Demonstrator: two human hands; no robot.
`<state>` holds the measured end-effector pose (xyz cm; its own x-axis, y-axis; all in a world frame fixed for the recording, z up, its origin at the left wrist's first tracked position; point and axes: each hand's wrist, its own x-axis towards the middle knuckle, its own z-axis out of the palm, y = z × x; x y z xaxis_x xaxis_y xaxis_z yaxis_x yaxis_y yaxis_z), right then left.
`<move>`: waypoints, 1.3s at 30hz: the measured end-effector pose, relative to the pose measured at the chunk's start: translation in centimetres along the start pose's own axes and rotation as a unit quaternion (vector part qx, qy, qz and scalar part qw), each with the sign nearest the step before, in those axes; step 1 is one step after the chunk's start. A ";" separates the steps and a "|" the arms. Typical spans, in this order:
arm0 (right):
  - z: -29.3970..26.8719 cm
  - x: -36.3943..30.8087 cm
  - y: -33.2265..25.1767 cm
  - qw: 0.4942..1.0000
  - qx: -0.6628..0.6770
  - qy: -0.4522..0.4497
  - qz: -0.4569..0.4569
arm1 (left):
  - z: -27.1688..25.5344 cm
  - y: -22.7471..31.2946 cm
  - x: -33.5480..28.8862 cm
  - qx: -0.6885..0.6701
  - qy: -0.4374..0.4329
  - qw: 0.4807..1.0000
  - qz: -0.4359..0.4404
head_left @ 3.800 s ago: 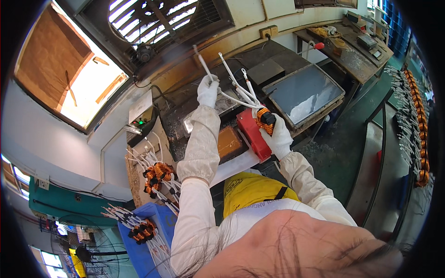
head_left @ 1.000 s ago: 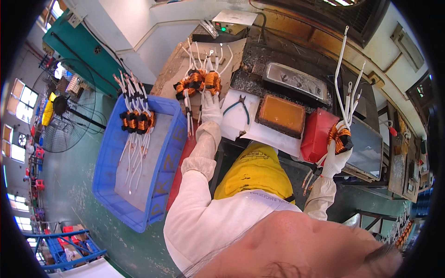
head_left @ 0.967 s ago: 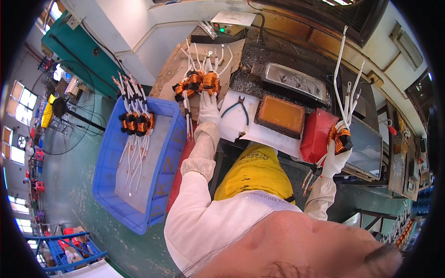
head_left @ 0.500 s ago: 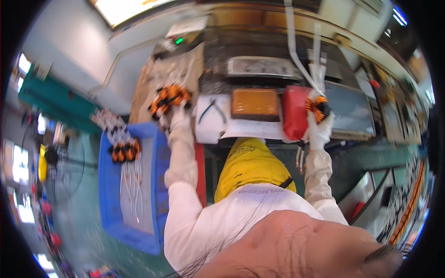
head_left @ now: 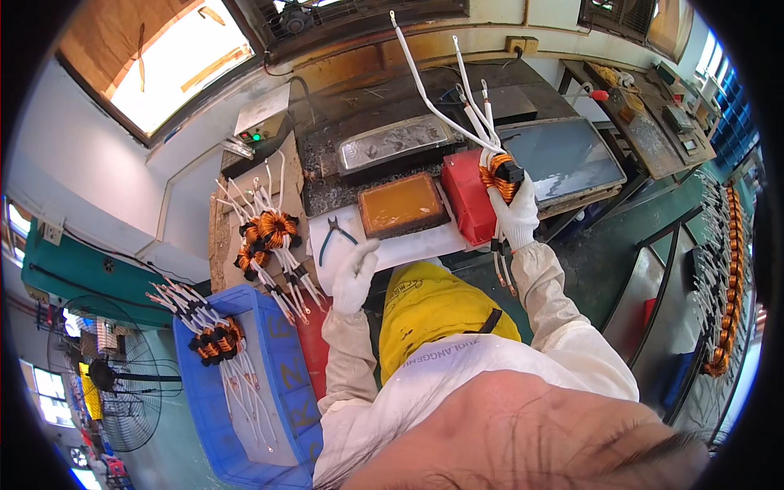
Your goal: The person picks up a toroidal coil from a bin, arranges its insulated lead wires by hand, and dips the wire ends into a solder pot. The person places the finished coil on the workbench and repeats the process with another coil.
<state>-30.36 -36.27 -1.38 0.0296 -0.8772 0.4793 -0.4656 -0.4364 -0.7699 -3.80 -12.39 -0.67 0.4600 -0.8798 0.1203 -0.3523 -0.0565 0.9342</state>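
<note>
My right hand, in a white glove, is closed around a coil of copper-orange wire with a black block on it. White leads with metal tips rise from the coil, and others hang below it. My left hand, also gloved, hovers over the table's near edge with loosely bent fingers apart and nothing visible in it. Close by, cutting pliers with dark green handles lie on a white sheet. Several similar coils rest in a group on a brown board to the left.
A red box stands beside a shallow pan of amber material. Behind lies a silver-topped metal trough; a grey shiny tray is at the right. A blue crate holds more coils. A fan stands left; a coil rack stands right.
My left hand has come off the coils on the board and drawn back right, toward me. The right hand still holds its coil. The whole view has turned.
</note>
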 end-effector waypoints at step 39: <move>2.6 1.1 0.3 0.998 0.053 -0.018 -0.004 | -0.8 40.2 0.9 0.717 -0.168 0.677 0.006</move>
<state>-28.21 -37.87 -2.17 0.0649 -0.8792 0.4721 -0.3693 -0.4607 -0.8071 -16.87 -15.05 37.25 0.3245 -0.9281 -0.1827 -0.8938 -0.2376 -0.3803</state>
